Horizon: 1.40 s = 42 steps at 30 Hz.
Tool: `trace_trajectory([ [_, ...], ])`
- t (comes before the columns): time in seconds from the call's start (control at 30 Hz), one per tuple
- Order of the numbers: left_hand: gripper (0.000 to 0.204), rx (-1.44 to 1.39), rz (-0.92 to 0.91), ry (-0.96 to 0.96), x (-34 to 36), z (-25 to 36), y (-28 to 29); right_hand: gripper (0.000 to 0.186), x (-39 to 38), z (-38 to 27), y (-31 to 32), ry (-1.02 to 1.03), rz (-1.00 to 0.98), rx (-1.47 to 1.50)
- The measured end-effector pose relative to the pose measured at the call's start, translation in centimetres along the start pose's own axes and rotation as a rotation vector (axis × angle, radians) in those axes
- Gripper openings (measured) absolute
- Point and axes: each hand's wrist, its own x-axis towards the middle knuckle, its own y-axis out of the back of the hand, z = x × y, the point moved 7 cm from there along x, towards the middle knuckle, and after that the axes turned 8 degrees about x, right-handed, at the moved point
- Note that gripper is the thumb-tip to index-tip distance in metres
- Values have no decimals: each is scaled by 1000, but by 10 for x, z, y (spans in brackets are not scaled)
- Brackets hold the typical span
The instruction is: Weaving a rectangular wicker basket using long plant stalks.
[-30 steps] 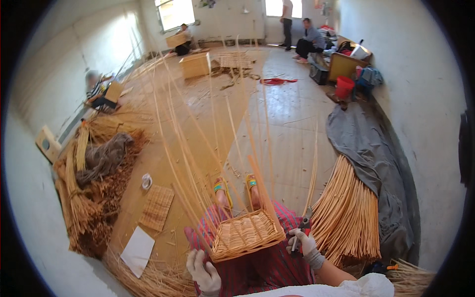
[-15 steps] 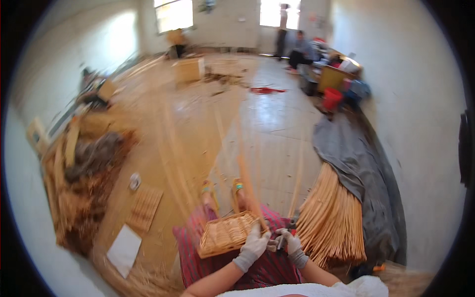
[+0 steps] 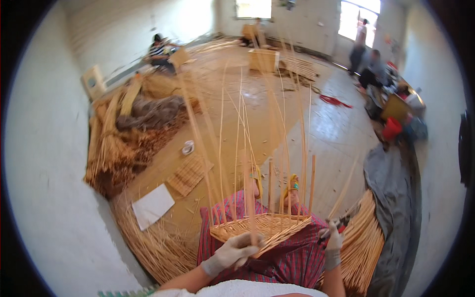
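Observation:
A half-woven wicker basket (image 3: 257,225) lies across my lap on a striped red cloth (image 3: 302,252). Tall pale stakes (image 3: 302,148) rise from its edges. My left hand (image 3: 235,251), in a white glove, is closed on the basket's near edge, around the foot of a stake. Off to the right of the basket, my gloved right hand (image 3: 334,238) is closed around a small hand tool (image 3: 340,225) with dark metal and a red part. It resembles pruning shears, but blur hides its exact kind. The tool is apart from the basket.
A bundle of peeled rods (image 3: 366,237) lies at the right beside a grey cloth (image 3: 391,198). Brown stalks (image 3: 116,153) are heaped at the left. A woven panel (image 3: 190,175) and white sheet (image 3: 153,206) lie on the floor. Other people (image 3: 161,54) are farther back.
The view has swung left, shifting the room rightward. My right hand with the tool has moved away from the basket to the right. The basket has turned, its stakes now standing more upright.

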Motion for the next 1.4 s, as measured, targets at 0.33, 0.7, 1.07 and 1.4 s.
trace_trajectory([
  [0.33, 36, -116, -361, -171, -27, -17, 30, 25, -39, -10, 35, -212, -22, 80],
  [0.7, 42, -37, 178, -86, 13, -72, 127, 21, -54, 51, 15, -114, -21, 45],
  [1.07, 32, 51, 247, 122, 4, -95, 137, 24, -77, 39, 9, 20, -88, 179],
  [1.4, 31, 90, 360, 27, 21, -96, 151, 27, -47, 34, -8, 22, -67, 135],
])
